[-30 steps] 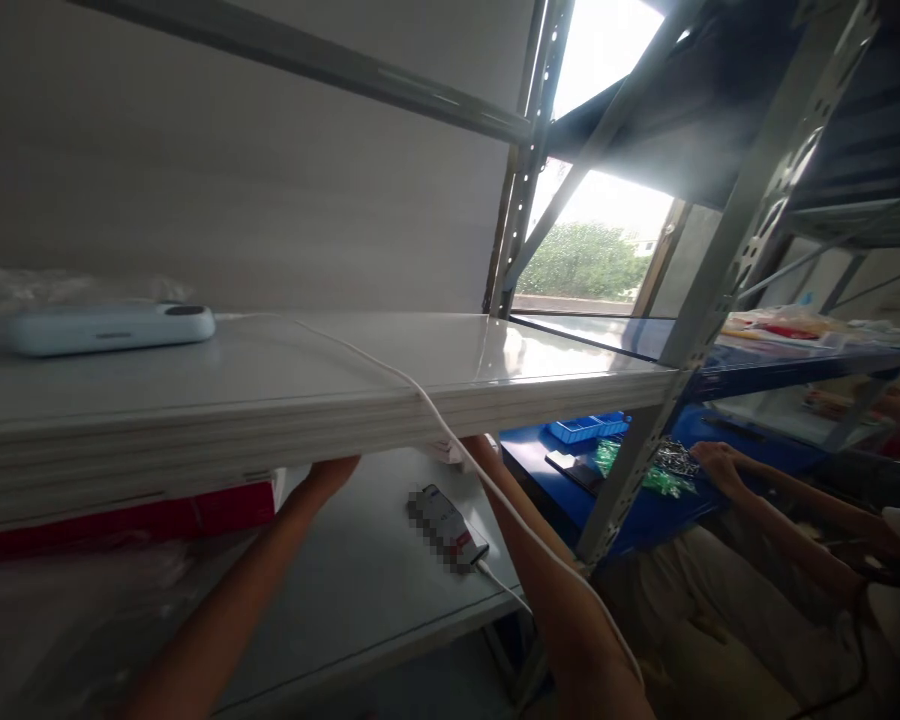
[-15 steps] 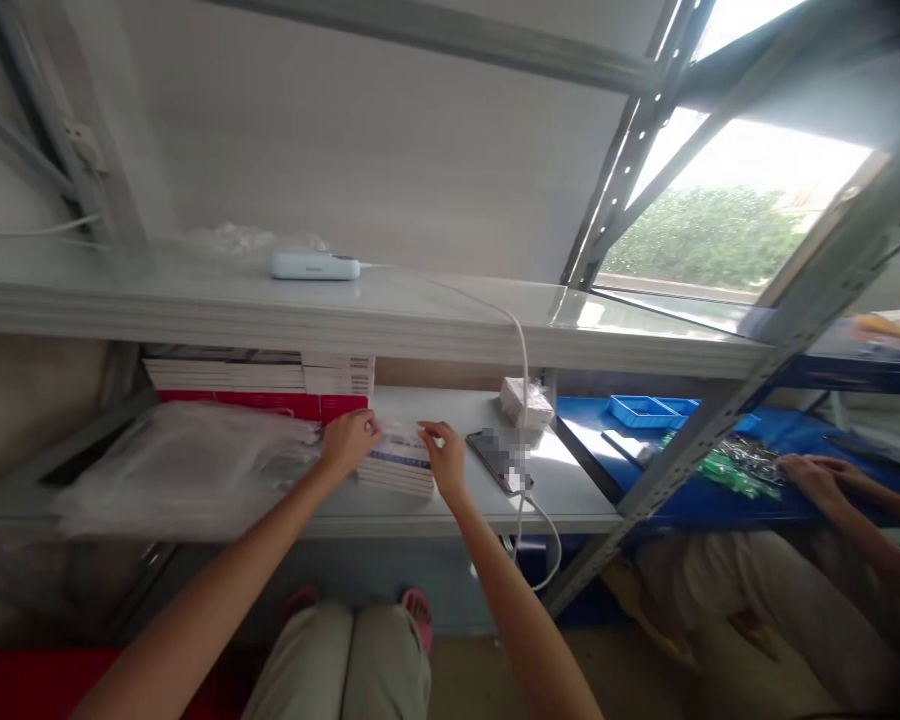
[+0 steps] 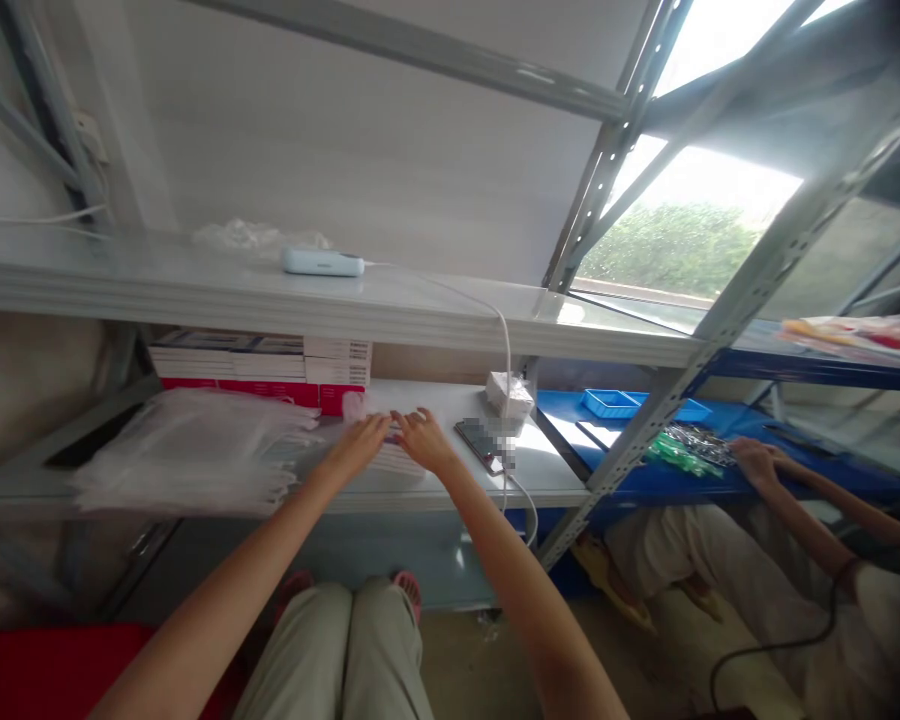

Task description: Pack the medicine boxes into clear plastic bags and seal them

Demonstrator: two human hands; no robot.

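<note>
My left hand (image 3: 364, 440) and my right hand (image 3: 424, 442) meet above a small stack of thin white boxes or booklets (image 3: 400, 463) on the lower shelf. The fingers of both hands are stretched forward over its top, with the tips close together. My hands hide most of the stack's upper face, and whether a thin film lies under the fingers cannot be made out. A pale, translucent crumpled piece (image 3: 354, 405) stands just behind my left hand. To the left lies a pile of clear plastic bags (image 3: 195, 450).
White and red boxes (image 3: 262, 365) are stacked behind the bags. On the right are a phone (image 3: 481, 445), a wrapped white block (image 3: 508, 397) and a white cable (image 3: 507, 350). A pale blue device (image 3: 322, 262) rests on the upper shelf. Another person's hands (image 3: 754, 460) are beyond the metal post (image 3: 645, 400).
My hands have come closer together over the stack, from pinched fingers at its two sides to fingers stretched across its top. The view has shifted slightly right.
</note>
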